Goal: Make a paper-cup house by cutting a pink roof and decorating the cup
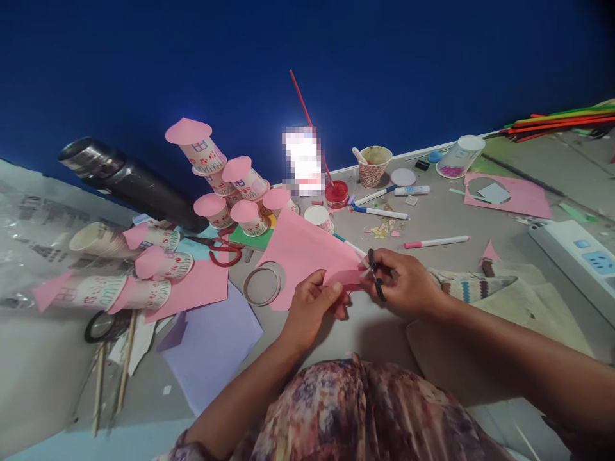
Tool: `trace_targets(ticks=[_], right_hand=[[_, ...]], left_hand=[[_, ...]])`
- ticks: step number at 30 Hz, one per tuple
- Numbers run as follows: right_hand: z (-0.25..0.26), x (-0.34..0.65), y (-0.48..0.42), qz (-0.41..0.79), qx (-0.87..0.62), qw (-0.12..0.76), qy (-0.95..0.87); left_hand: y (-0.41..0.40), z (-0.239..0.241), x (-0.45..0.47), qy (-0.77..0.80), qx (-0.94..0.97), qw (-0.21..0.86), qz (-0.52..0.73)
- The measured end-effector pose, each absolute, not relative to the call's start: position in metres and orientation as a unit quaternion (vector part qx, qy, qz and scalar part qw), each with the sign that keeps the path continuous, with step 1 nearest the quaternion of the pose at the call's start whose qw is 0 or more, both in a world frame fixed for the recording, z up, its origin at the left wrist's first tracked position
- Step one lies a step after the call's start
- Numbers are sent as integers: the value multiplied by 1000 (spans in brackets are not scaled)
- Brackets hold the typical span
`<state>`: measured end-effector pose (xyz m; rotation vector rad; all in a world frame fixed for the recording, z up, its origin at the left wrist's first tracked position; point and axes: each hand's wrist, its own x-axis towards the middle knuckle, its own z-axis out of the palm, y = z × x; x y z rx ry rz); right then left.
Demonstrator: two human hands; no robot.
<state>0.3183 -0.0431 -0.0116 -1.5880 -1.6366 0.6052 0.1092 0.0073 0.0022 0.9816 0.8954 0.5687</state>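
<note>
My left hand (314, 304) is closed on the lower edge of a piece of pink paper (343, 278), pinched between thumb and fingers. My right hand (406, 282) grips a pair of small scissors (377, 278) by their dark handles, with the blades at the right edge of that paper. Behind my hands a larger pink sheet (305, 246) lies on the table; whether the held piece joins it I cannot tell. A roll of clear tape (262, 283) rests on the sheet's left part.
Decorated paper cups with pink cone roofs (199, 147) stand stacked at the back left, near a black flask (129, 186). Red-handled scissors (225, 256) lie left of the tape. Markers (382, 212), a red paint jar (337, 193) and a power strip (576, 256) are towards the right.
</note>
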Motion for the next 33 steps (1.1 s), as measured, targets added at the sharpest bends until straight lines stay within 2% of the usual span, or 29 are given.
trace_targets(ticks=[5, 9, 14, 18, 22, 25, 28, 33], right_hand=[[-21, 322, -44, 122, -535, 373, -748], [-23, 321, -44, 52, -477, 376, -793], [-22, 321, -44, 34, -467, 376, -800], [-22, 319, -45, 94, -471, 370, -795], [-13, 318, -48, 304, -539, 366, -695], [-3, 321, -46, 428, -578, 416, -556], [0, 324, -42, 421, -610, 428, -517], [-8, 316, -41, 336, -588, 319, -663]], left_hand=[[11, -3, 108, 384, 326, 839, 205], [12, -4, 107, 401, 310, 843, 182], [11, -2, 109, 410, 333, 823, 208], [13, -1, 110, 440, 359, 783, 254], [15, 0, 110, 458, 396, 747, 274], [15, -1, 108, 460, 454, 715, 268], [14, -2, 106, 453, 527, 681, 231], [10, 0, 106, 426, 646, 609, 173]])
